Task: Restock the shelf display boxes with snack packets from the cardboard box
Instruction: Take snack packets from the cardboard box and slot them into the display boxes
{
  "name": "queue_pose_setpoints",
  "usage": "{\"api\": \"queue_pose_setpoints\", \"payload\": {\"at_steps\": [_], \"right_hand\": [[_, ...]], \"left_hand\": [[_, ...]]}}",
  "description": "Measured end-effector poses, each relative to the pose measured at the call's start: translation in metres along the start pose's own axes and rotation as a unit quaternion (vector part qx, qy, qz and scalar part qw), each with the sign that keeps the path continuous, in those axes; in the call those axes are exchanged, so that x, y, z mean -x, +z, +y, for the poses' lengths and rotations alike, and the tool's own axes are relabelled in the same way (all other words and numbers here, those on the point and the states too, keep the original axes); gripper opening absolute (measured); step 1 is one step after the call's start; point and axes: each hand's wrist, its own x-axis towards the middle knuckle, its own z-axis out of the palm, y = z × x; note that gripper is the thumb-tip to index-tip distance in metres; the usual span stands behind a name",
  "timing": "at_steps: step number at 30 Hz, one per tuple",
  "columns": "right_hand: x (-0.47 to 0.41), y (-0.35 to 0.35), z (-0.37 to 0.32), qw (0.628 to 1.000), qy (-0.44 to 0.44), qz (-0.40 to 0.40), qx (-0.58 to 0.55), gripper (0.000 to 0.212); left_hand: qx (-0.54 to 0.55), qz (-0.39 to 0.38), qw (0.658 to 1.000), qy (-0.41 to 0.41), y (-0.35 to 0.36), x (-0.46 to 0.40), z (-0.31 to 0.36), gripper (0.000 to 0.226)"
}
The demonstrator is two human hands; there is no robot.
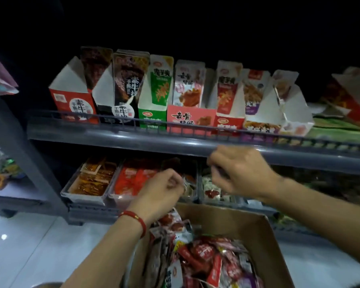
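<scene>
above cardboard box [256, 225], grey shelf rail [154, 138]

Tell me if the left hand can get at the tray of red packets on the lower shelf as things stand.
Probably yes. The left hand is raised right in front of the tray of red packets, whose top is open, and nothing lies between them. The upper shelf rail overhangs but leaves room.

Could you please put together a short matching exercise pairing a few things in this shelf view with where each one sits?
Things:
1. green display box
2. cardboard box
3. red bracelet
4. orange packets tray

Places:
A. lower shelf, far left
B. left wrist
C. upper shelf, behind the rail
D. floor level, below the hands

Pairs: 1-C, 2-D, 3-B, 4-A
</scene>
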Motion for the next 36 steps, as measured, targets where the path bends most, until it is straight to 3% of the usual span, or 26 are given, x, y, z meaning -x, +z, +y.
{"api": "queue_pose_setpoints", "payload": {"at_steps": [2,5,8,11,14,17,21,25,32,36], "right_hand": [[0.039,0.018,-0.014,0.992,0.01,-0.124,-0.012,0.016],[0.084,0.052,-0.029,0.932,0.063,-0.354,-0.047,0.03],[0.125,0.098,-0.038,0.883,0.062,-0.458,-0.079,0.037],[0.151,0.13,-0.043,0.841,0.074,-0.531,-0.08,0.028],[0.167,0.15,-0.044,0.83,0.087,-0.546,-0.076,0.034],[0.177,0.168,-0.037,0.849,0.124,-0.51,-0.059,0.045],[0.179,0.179,-0.025,0.859,0.181,-0.477,-0.041,0.059],[0.172,0.187,-0.019,0.851,0.159,-0.5,-0.028,0.058],[0.153,0.196,-0.023,0.838,0.085,-0.539,-0.009,0.04],[0.142,0.187,-0.017,0.86,0.078,-0.505,-0.001,0.035]], "left_hand": [[-0.105,-0.09,0.99,0.003,0.024,0.002,-0.011,0.014],[-0.267,-0.198,0.943,0.003,0.058,0.004,-0.028,0.023],[-0.333,-0.291,0.897,-0.009,0.091,0.005,-0.062,0.033],[-0.337,-0.279,0.896,-0.079,0.121,0.011,-0.099,0.042],[-0.343,-0.293,0.892,-0.025,0.154,0.011,-0.116,0.076],[-0.346,-0.276,0.896,-0.026,0.175,0.007,-0.131,0.086],[-0.333,-0.246,0.91,-0.029,0.178,0.003,-0.146,0.061],[-0.305,-0.232,0.923,-0.01,0.173,0.002,-0.142,0.036],[-0.256,-0.142,0.956,0.007,0.153,0.006,-0.131,0.033],[-0.217,-0.079,0.973,-0.004,0.135,0.004,-0.125,0.02]]}}
